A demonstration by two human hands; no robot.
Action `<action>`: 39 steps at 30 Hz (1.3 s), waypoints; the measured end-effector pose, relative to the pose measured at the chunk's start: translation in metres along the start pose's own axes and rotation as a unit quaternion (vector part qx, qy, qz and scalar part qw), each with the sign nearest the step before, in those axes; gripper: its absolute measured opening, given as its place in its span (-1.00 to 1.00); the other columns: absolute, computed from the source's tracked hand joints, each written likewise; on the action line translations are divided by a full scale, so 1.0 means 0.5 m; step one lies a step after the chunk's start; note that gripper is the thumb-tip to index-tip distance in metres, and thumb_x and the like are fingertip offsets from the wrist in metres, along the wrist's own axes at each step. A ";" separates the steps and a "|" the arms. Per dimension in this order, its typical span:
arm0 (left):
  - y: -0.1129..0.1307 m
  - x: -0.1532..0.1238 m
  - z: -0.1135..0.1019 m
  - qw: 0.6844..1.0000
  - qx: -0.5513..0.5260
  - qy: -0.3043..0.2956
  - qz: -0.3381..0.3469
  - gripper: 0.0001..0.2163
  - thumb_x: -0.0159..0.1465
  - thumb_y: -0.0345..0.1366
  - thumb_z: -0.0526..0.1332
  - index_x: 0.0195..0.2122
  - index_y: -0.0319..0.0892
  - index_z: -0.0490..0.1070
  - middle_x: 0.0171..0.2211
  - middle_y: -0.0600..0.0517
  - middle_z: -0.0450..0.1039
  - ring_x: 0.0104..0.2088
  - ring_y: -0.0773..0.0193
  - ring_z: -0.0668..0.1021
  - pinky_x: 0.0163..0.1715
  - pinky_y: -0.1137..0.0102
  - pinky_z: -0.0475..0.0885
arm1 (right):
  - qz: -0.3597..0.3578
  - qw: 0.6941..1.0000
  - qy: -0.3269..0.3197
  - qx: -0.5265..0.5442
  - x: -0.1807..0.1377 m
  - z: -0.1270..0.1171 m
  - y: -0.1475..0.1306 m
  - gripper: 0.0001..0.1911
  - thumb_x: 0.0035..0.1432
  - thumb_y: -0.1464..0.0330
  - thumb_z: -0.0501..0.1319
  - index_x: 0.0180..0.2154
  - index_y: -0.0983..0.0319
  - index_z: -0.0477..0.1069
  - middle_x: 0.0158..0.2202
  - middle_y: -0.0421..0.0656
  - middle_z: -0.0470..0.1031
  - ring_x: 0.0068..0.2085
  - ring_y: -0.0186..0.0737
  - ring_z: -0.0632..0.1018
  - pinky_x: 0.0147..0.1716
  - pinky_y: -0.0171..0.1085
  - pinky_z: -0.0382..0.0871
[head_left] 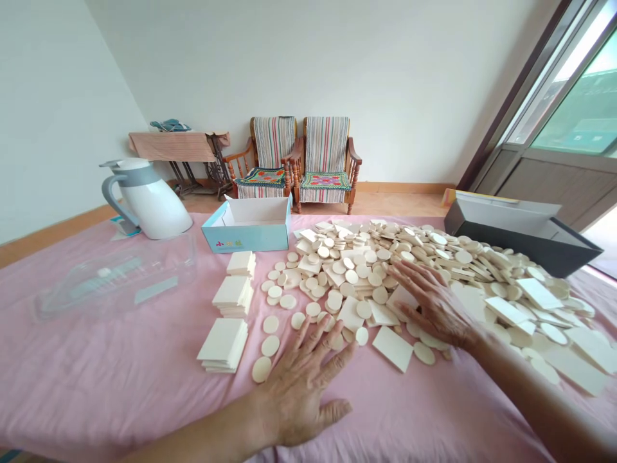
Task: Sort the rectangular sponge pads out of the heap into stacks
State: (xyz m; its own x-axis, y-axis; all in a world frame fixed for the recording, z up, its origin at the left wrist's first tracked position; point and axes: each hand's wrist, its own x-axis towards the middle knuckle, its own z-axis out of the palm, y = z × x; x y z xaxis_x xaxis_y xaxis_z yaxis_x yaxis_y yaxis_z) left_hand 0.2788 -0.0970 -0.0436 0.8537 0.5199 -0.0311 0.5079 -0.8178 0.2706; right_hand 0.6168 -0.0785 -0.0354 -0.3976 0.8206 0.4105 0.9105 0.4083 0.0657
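A broad heap of cream-coloured round discs and rectangular cards (pixel 351 276) covers the middle and right of the pink cloth. My left hand (pixel 308 376) is spread palm down at the heap's near edge, its fingertips touching or just above a few discs. On the heap itself rests my right hand (pixel 436 305), fingers stretched out over cards and discs. Left of my left hand, a short column of loose discs (pixel 270 346) lies on the cloth. Beyond it stand three stacks of rectangular cards, the nearest stack (pixel 222 341) being fully visible.
Behind the stacks sits an open light-blue box (pixel 247 236). A dark open box (pixel 515 235) stands at the back right, against the heap. On the left are a white jug (pixel 157 202) and a clear plastic tray (pixel 116 276). Two wooden armchairs (pixel 325 161) stand by the wall.
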 end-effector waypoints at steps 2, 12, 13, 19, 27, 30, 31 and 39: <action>0.001 0.001 -0.001 1.000 0.001 -0.002 -0.005 -0.33 0.33 0.12 -0.07 0.34 0.13 -0.44 0.39 0.03 -0.44 0.36 -0.08 -0.20 0.26 -0.15 -0.20 | 0.035 0.999 0.008 0.010 -0.005 -0.010 -0.004 -0.46 0.23 0.25 0.09 0.22 0.15 0.17 0.22 -0.02 0.27 0.21 0.04 0.28 0.08 0.05 0.19; 0.007 0.006 -0.004 0.999 0.006 0.044 -0.003 -0.32 0.33 0.03 0.04 0.36 0.06 -0.30 0.40 -0.07 -0.26 0.36 -0.11 -0.14 0.22 -0.25 -0.18 | 0.016 0.994 -0.107 0.012 -0.016 -0.040 -0.031 -0.30 -0.04 0.57 0.05 0.18 0.14 0.23 0.19 -0.03 0.28 0.14 0.01 0.33 0.01 0.03 0.28; 0.007 0.006 -0.001 0.998 0.007 0.058 -0.003 -0.32 0.33 0.01 0.05 0.36 0.05 -0.29 0.39 -0.07 -0.23 0.36 -0.11 -0.12 0.22 -0.25 -0.17 | 0.009 0.994 -0.105 0.000 -0.013 -0.040 -0.032 -0.32 -0.05 0.59 0.04 0.16 0.16 0.26 0.18 -0.01 0.29 0.12 0.02 0.34 -0.01 0.02 0.31; 0.005 0.007 0.007 0.996 0.006 0.084 -0.015 -0.35 0.33 -0.03 0.07 0.36 0.03 -0.22 0.39 -0.09 -0.16 0.36 -0.09 -0.08 0.23 -0.21 -0.12 | -0.029 0.994 -0.101 -0.024 0.011 -0.052 -0.038 -0.46 -0.10 0.58 0.11 -0.01 0.22 0.37 0.06 0.03 0.37 0.01 0.02 0.39 -0.08 -0.03 0.32; 0.005 0.008 0.007 0.996 -0.002 0.086 -0.026 -0.41 0.36 -0.01 0.00 0.36 0.01 -0.14 0.38 -0.10 -0.16 0.36 -0.05 -0.06 0.25 -0.19 -0.11 | 0.177 0.976 -0.093 0.085 0.016 -0.090 -0.101 -0.80 0.09 0.24 0.16 -0.26 0.21 0.35 -0.30 -0.09 0.47 -0.32 -0.16 0.48 -0.39 -0.24 0.30; 0.005 0.008 0.007 0.995 -0.007 0.095 -0.026 -0.42 0.36 -0.01 0.00 0.35 0.00 -0.11 0.38 -0.10 -0.15 0.36 -0.05 -0.05 0.25 -0.18 -0.12 | 0.196 0.968 -0.129 0.089 0.009 -0.088 -0.155 -0.74 0.14 0.14 0.13 -0.40 0.20 0.30 -0.41 -0.11 0.46 -0.41 -0.19 0.47 -0.44 -0.26 0.25; 0.004 0.008 0.007 0.995 -0.009 0.097 -0.024 -0.42 0.36 -0.01 0.01 0.35 0.00 -0.11 0.38 -0.10 -0.14 0.36 -0.05 -0.05 0.25 -0.18 -0.11 | 0.199 0.967 -0.138 0.082 0.005 -0.084 -0.171 -0.71 0.16 0.11 0.11 -0.42 0.20 0.29 -0.43 -0.11 0.45 -0.42 -0.18 0.47 -0.45 -0.25 0.24; 0.001 0.006 0.009 0.995 -0.016 0.096 -0.022 -0.41 0.34 -0.03 0.06 0.35 -0.03 -0.07 0.37 -0.12 -0.10 0.36 -0.07 -0.06 0.24 -0.17 -0.06 | 0.181 0.976 -0.116 0.028 -0.033 -0.044 -0.209 -0.72 0.15 0.10 0.13 -0.30 0.19 0.24 -0.41 -0.08 0.45 -0.34 -0.02 0.52 -0.41 -0.18 0.28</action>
State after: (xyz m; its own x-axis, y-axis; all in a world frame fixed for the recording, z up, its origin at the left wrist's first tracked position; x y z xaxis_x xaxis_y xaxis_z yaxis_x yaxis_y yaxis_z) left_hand 0.2820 -0.0967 -0.0477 0.7911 0.5957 0.1389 0.5386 -0.7861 0.3032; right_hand 0.5308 -0.1433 -0.0292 -0.0713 0.9811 0.1796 0.9911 0.0900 -0.0979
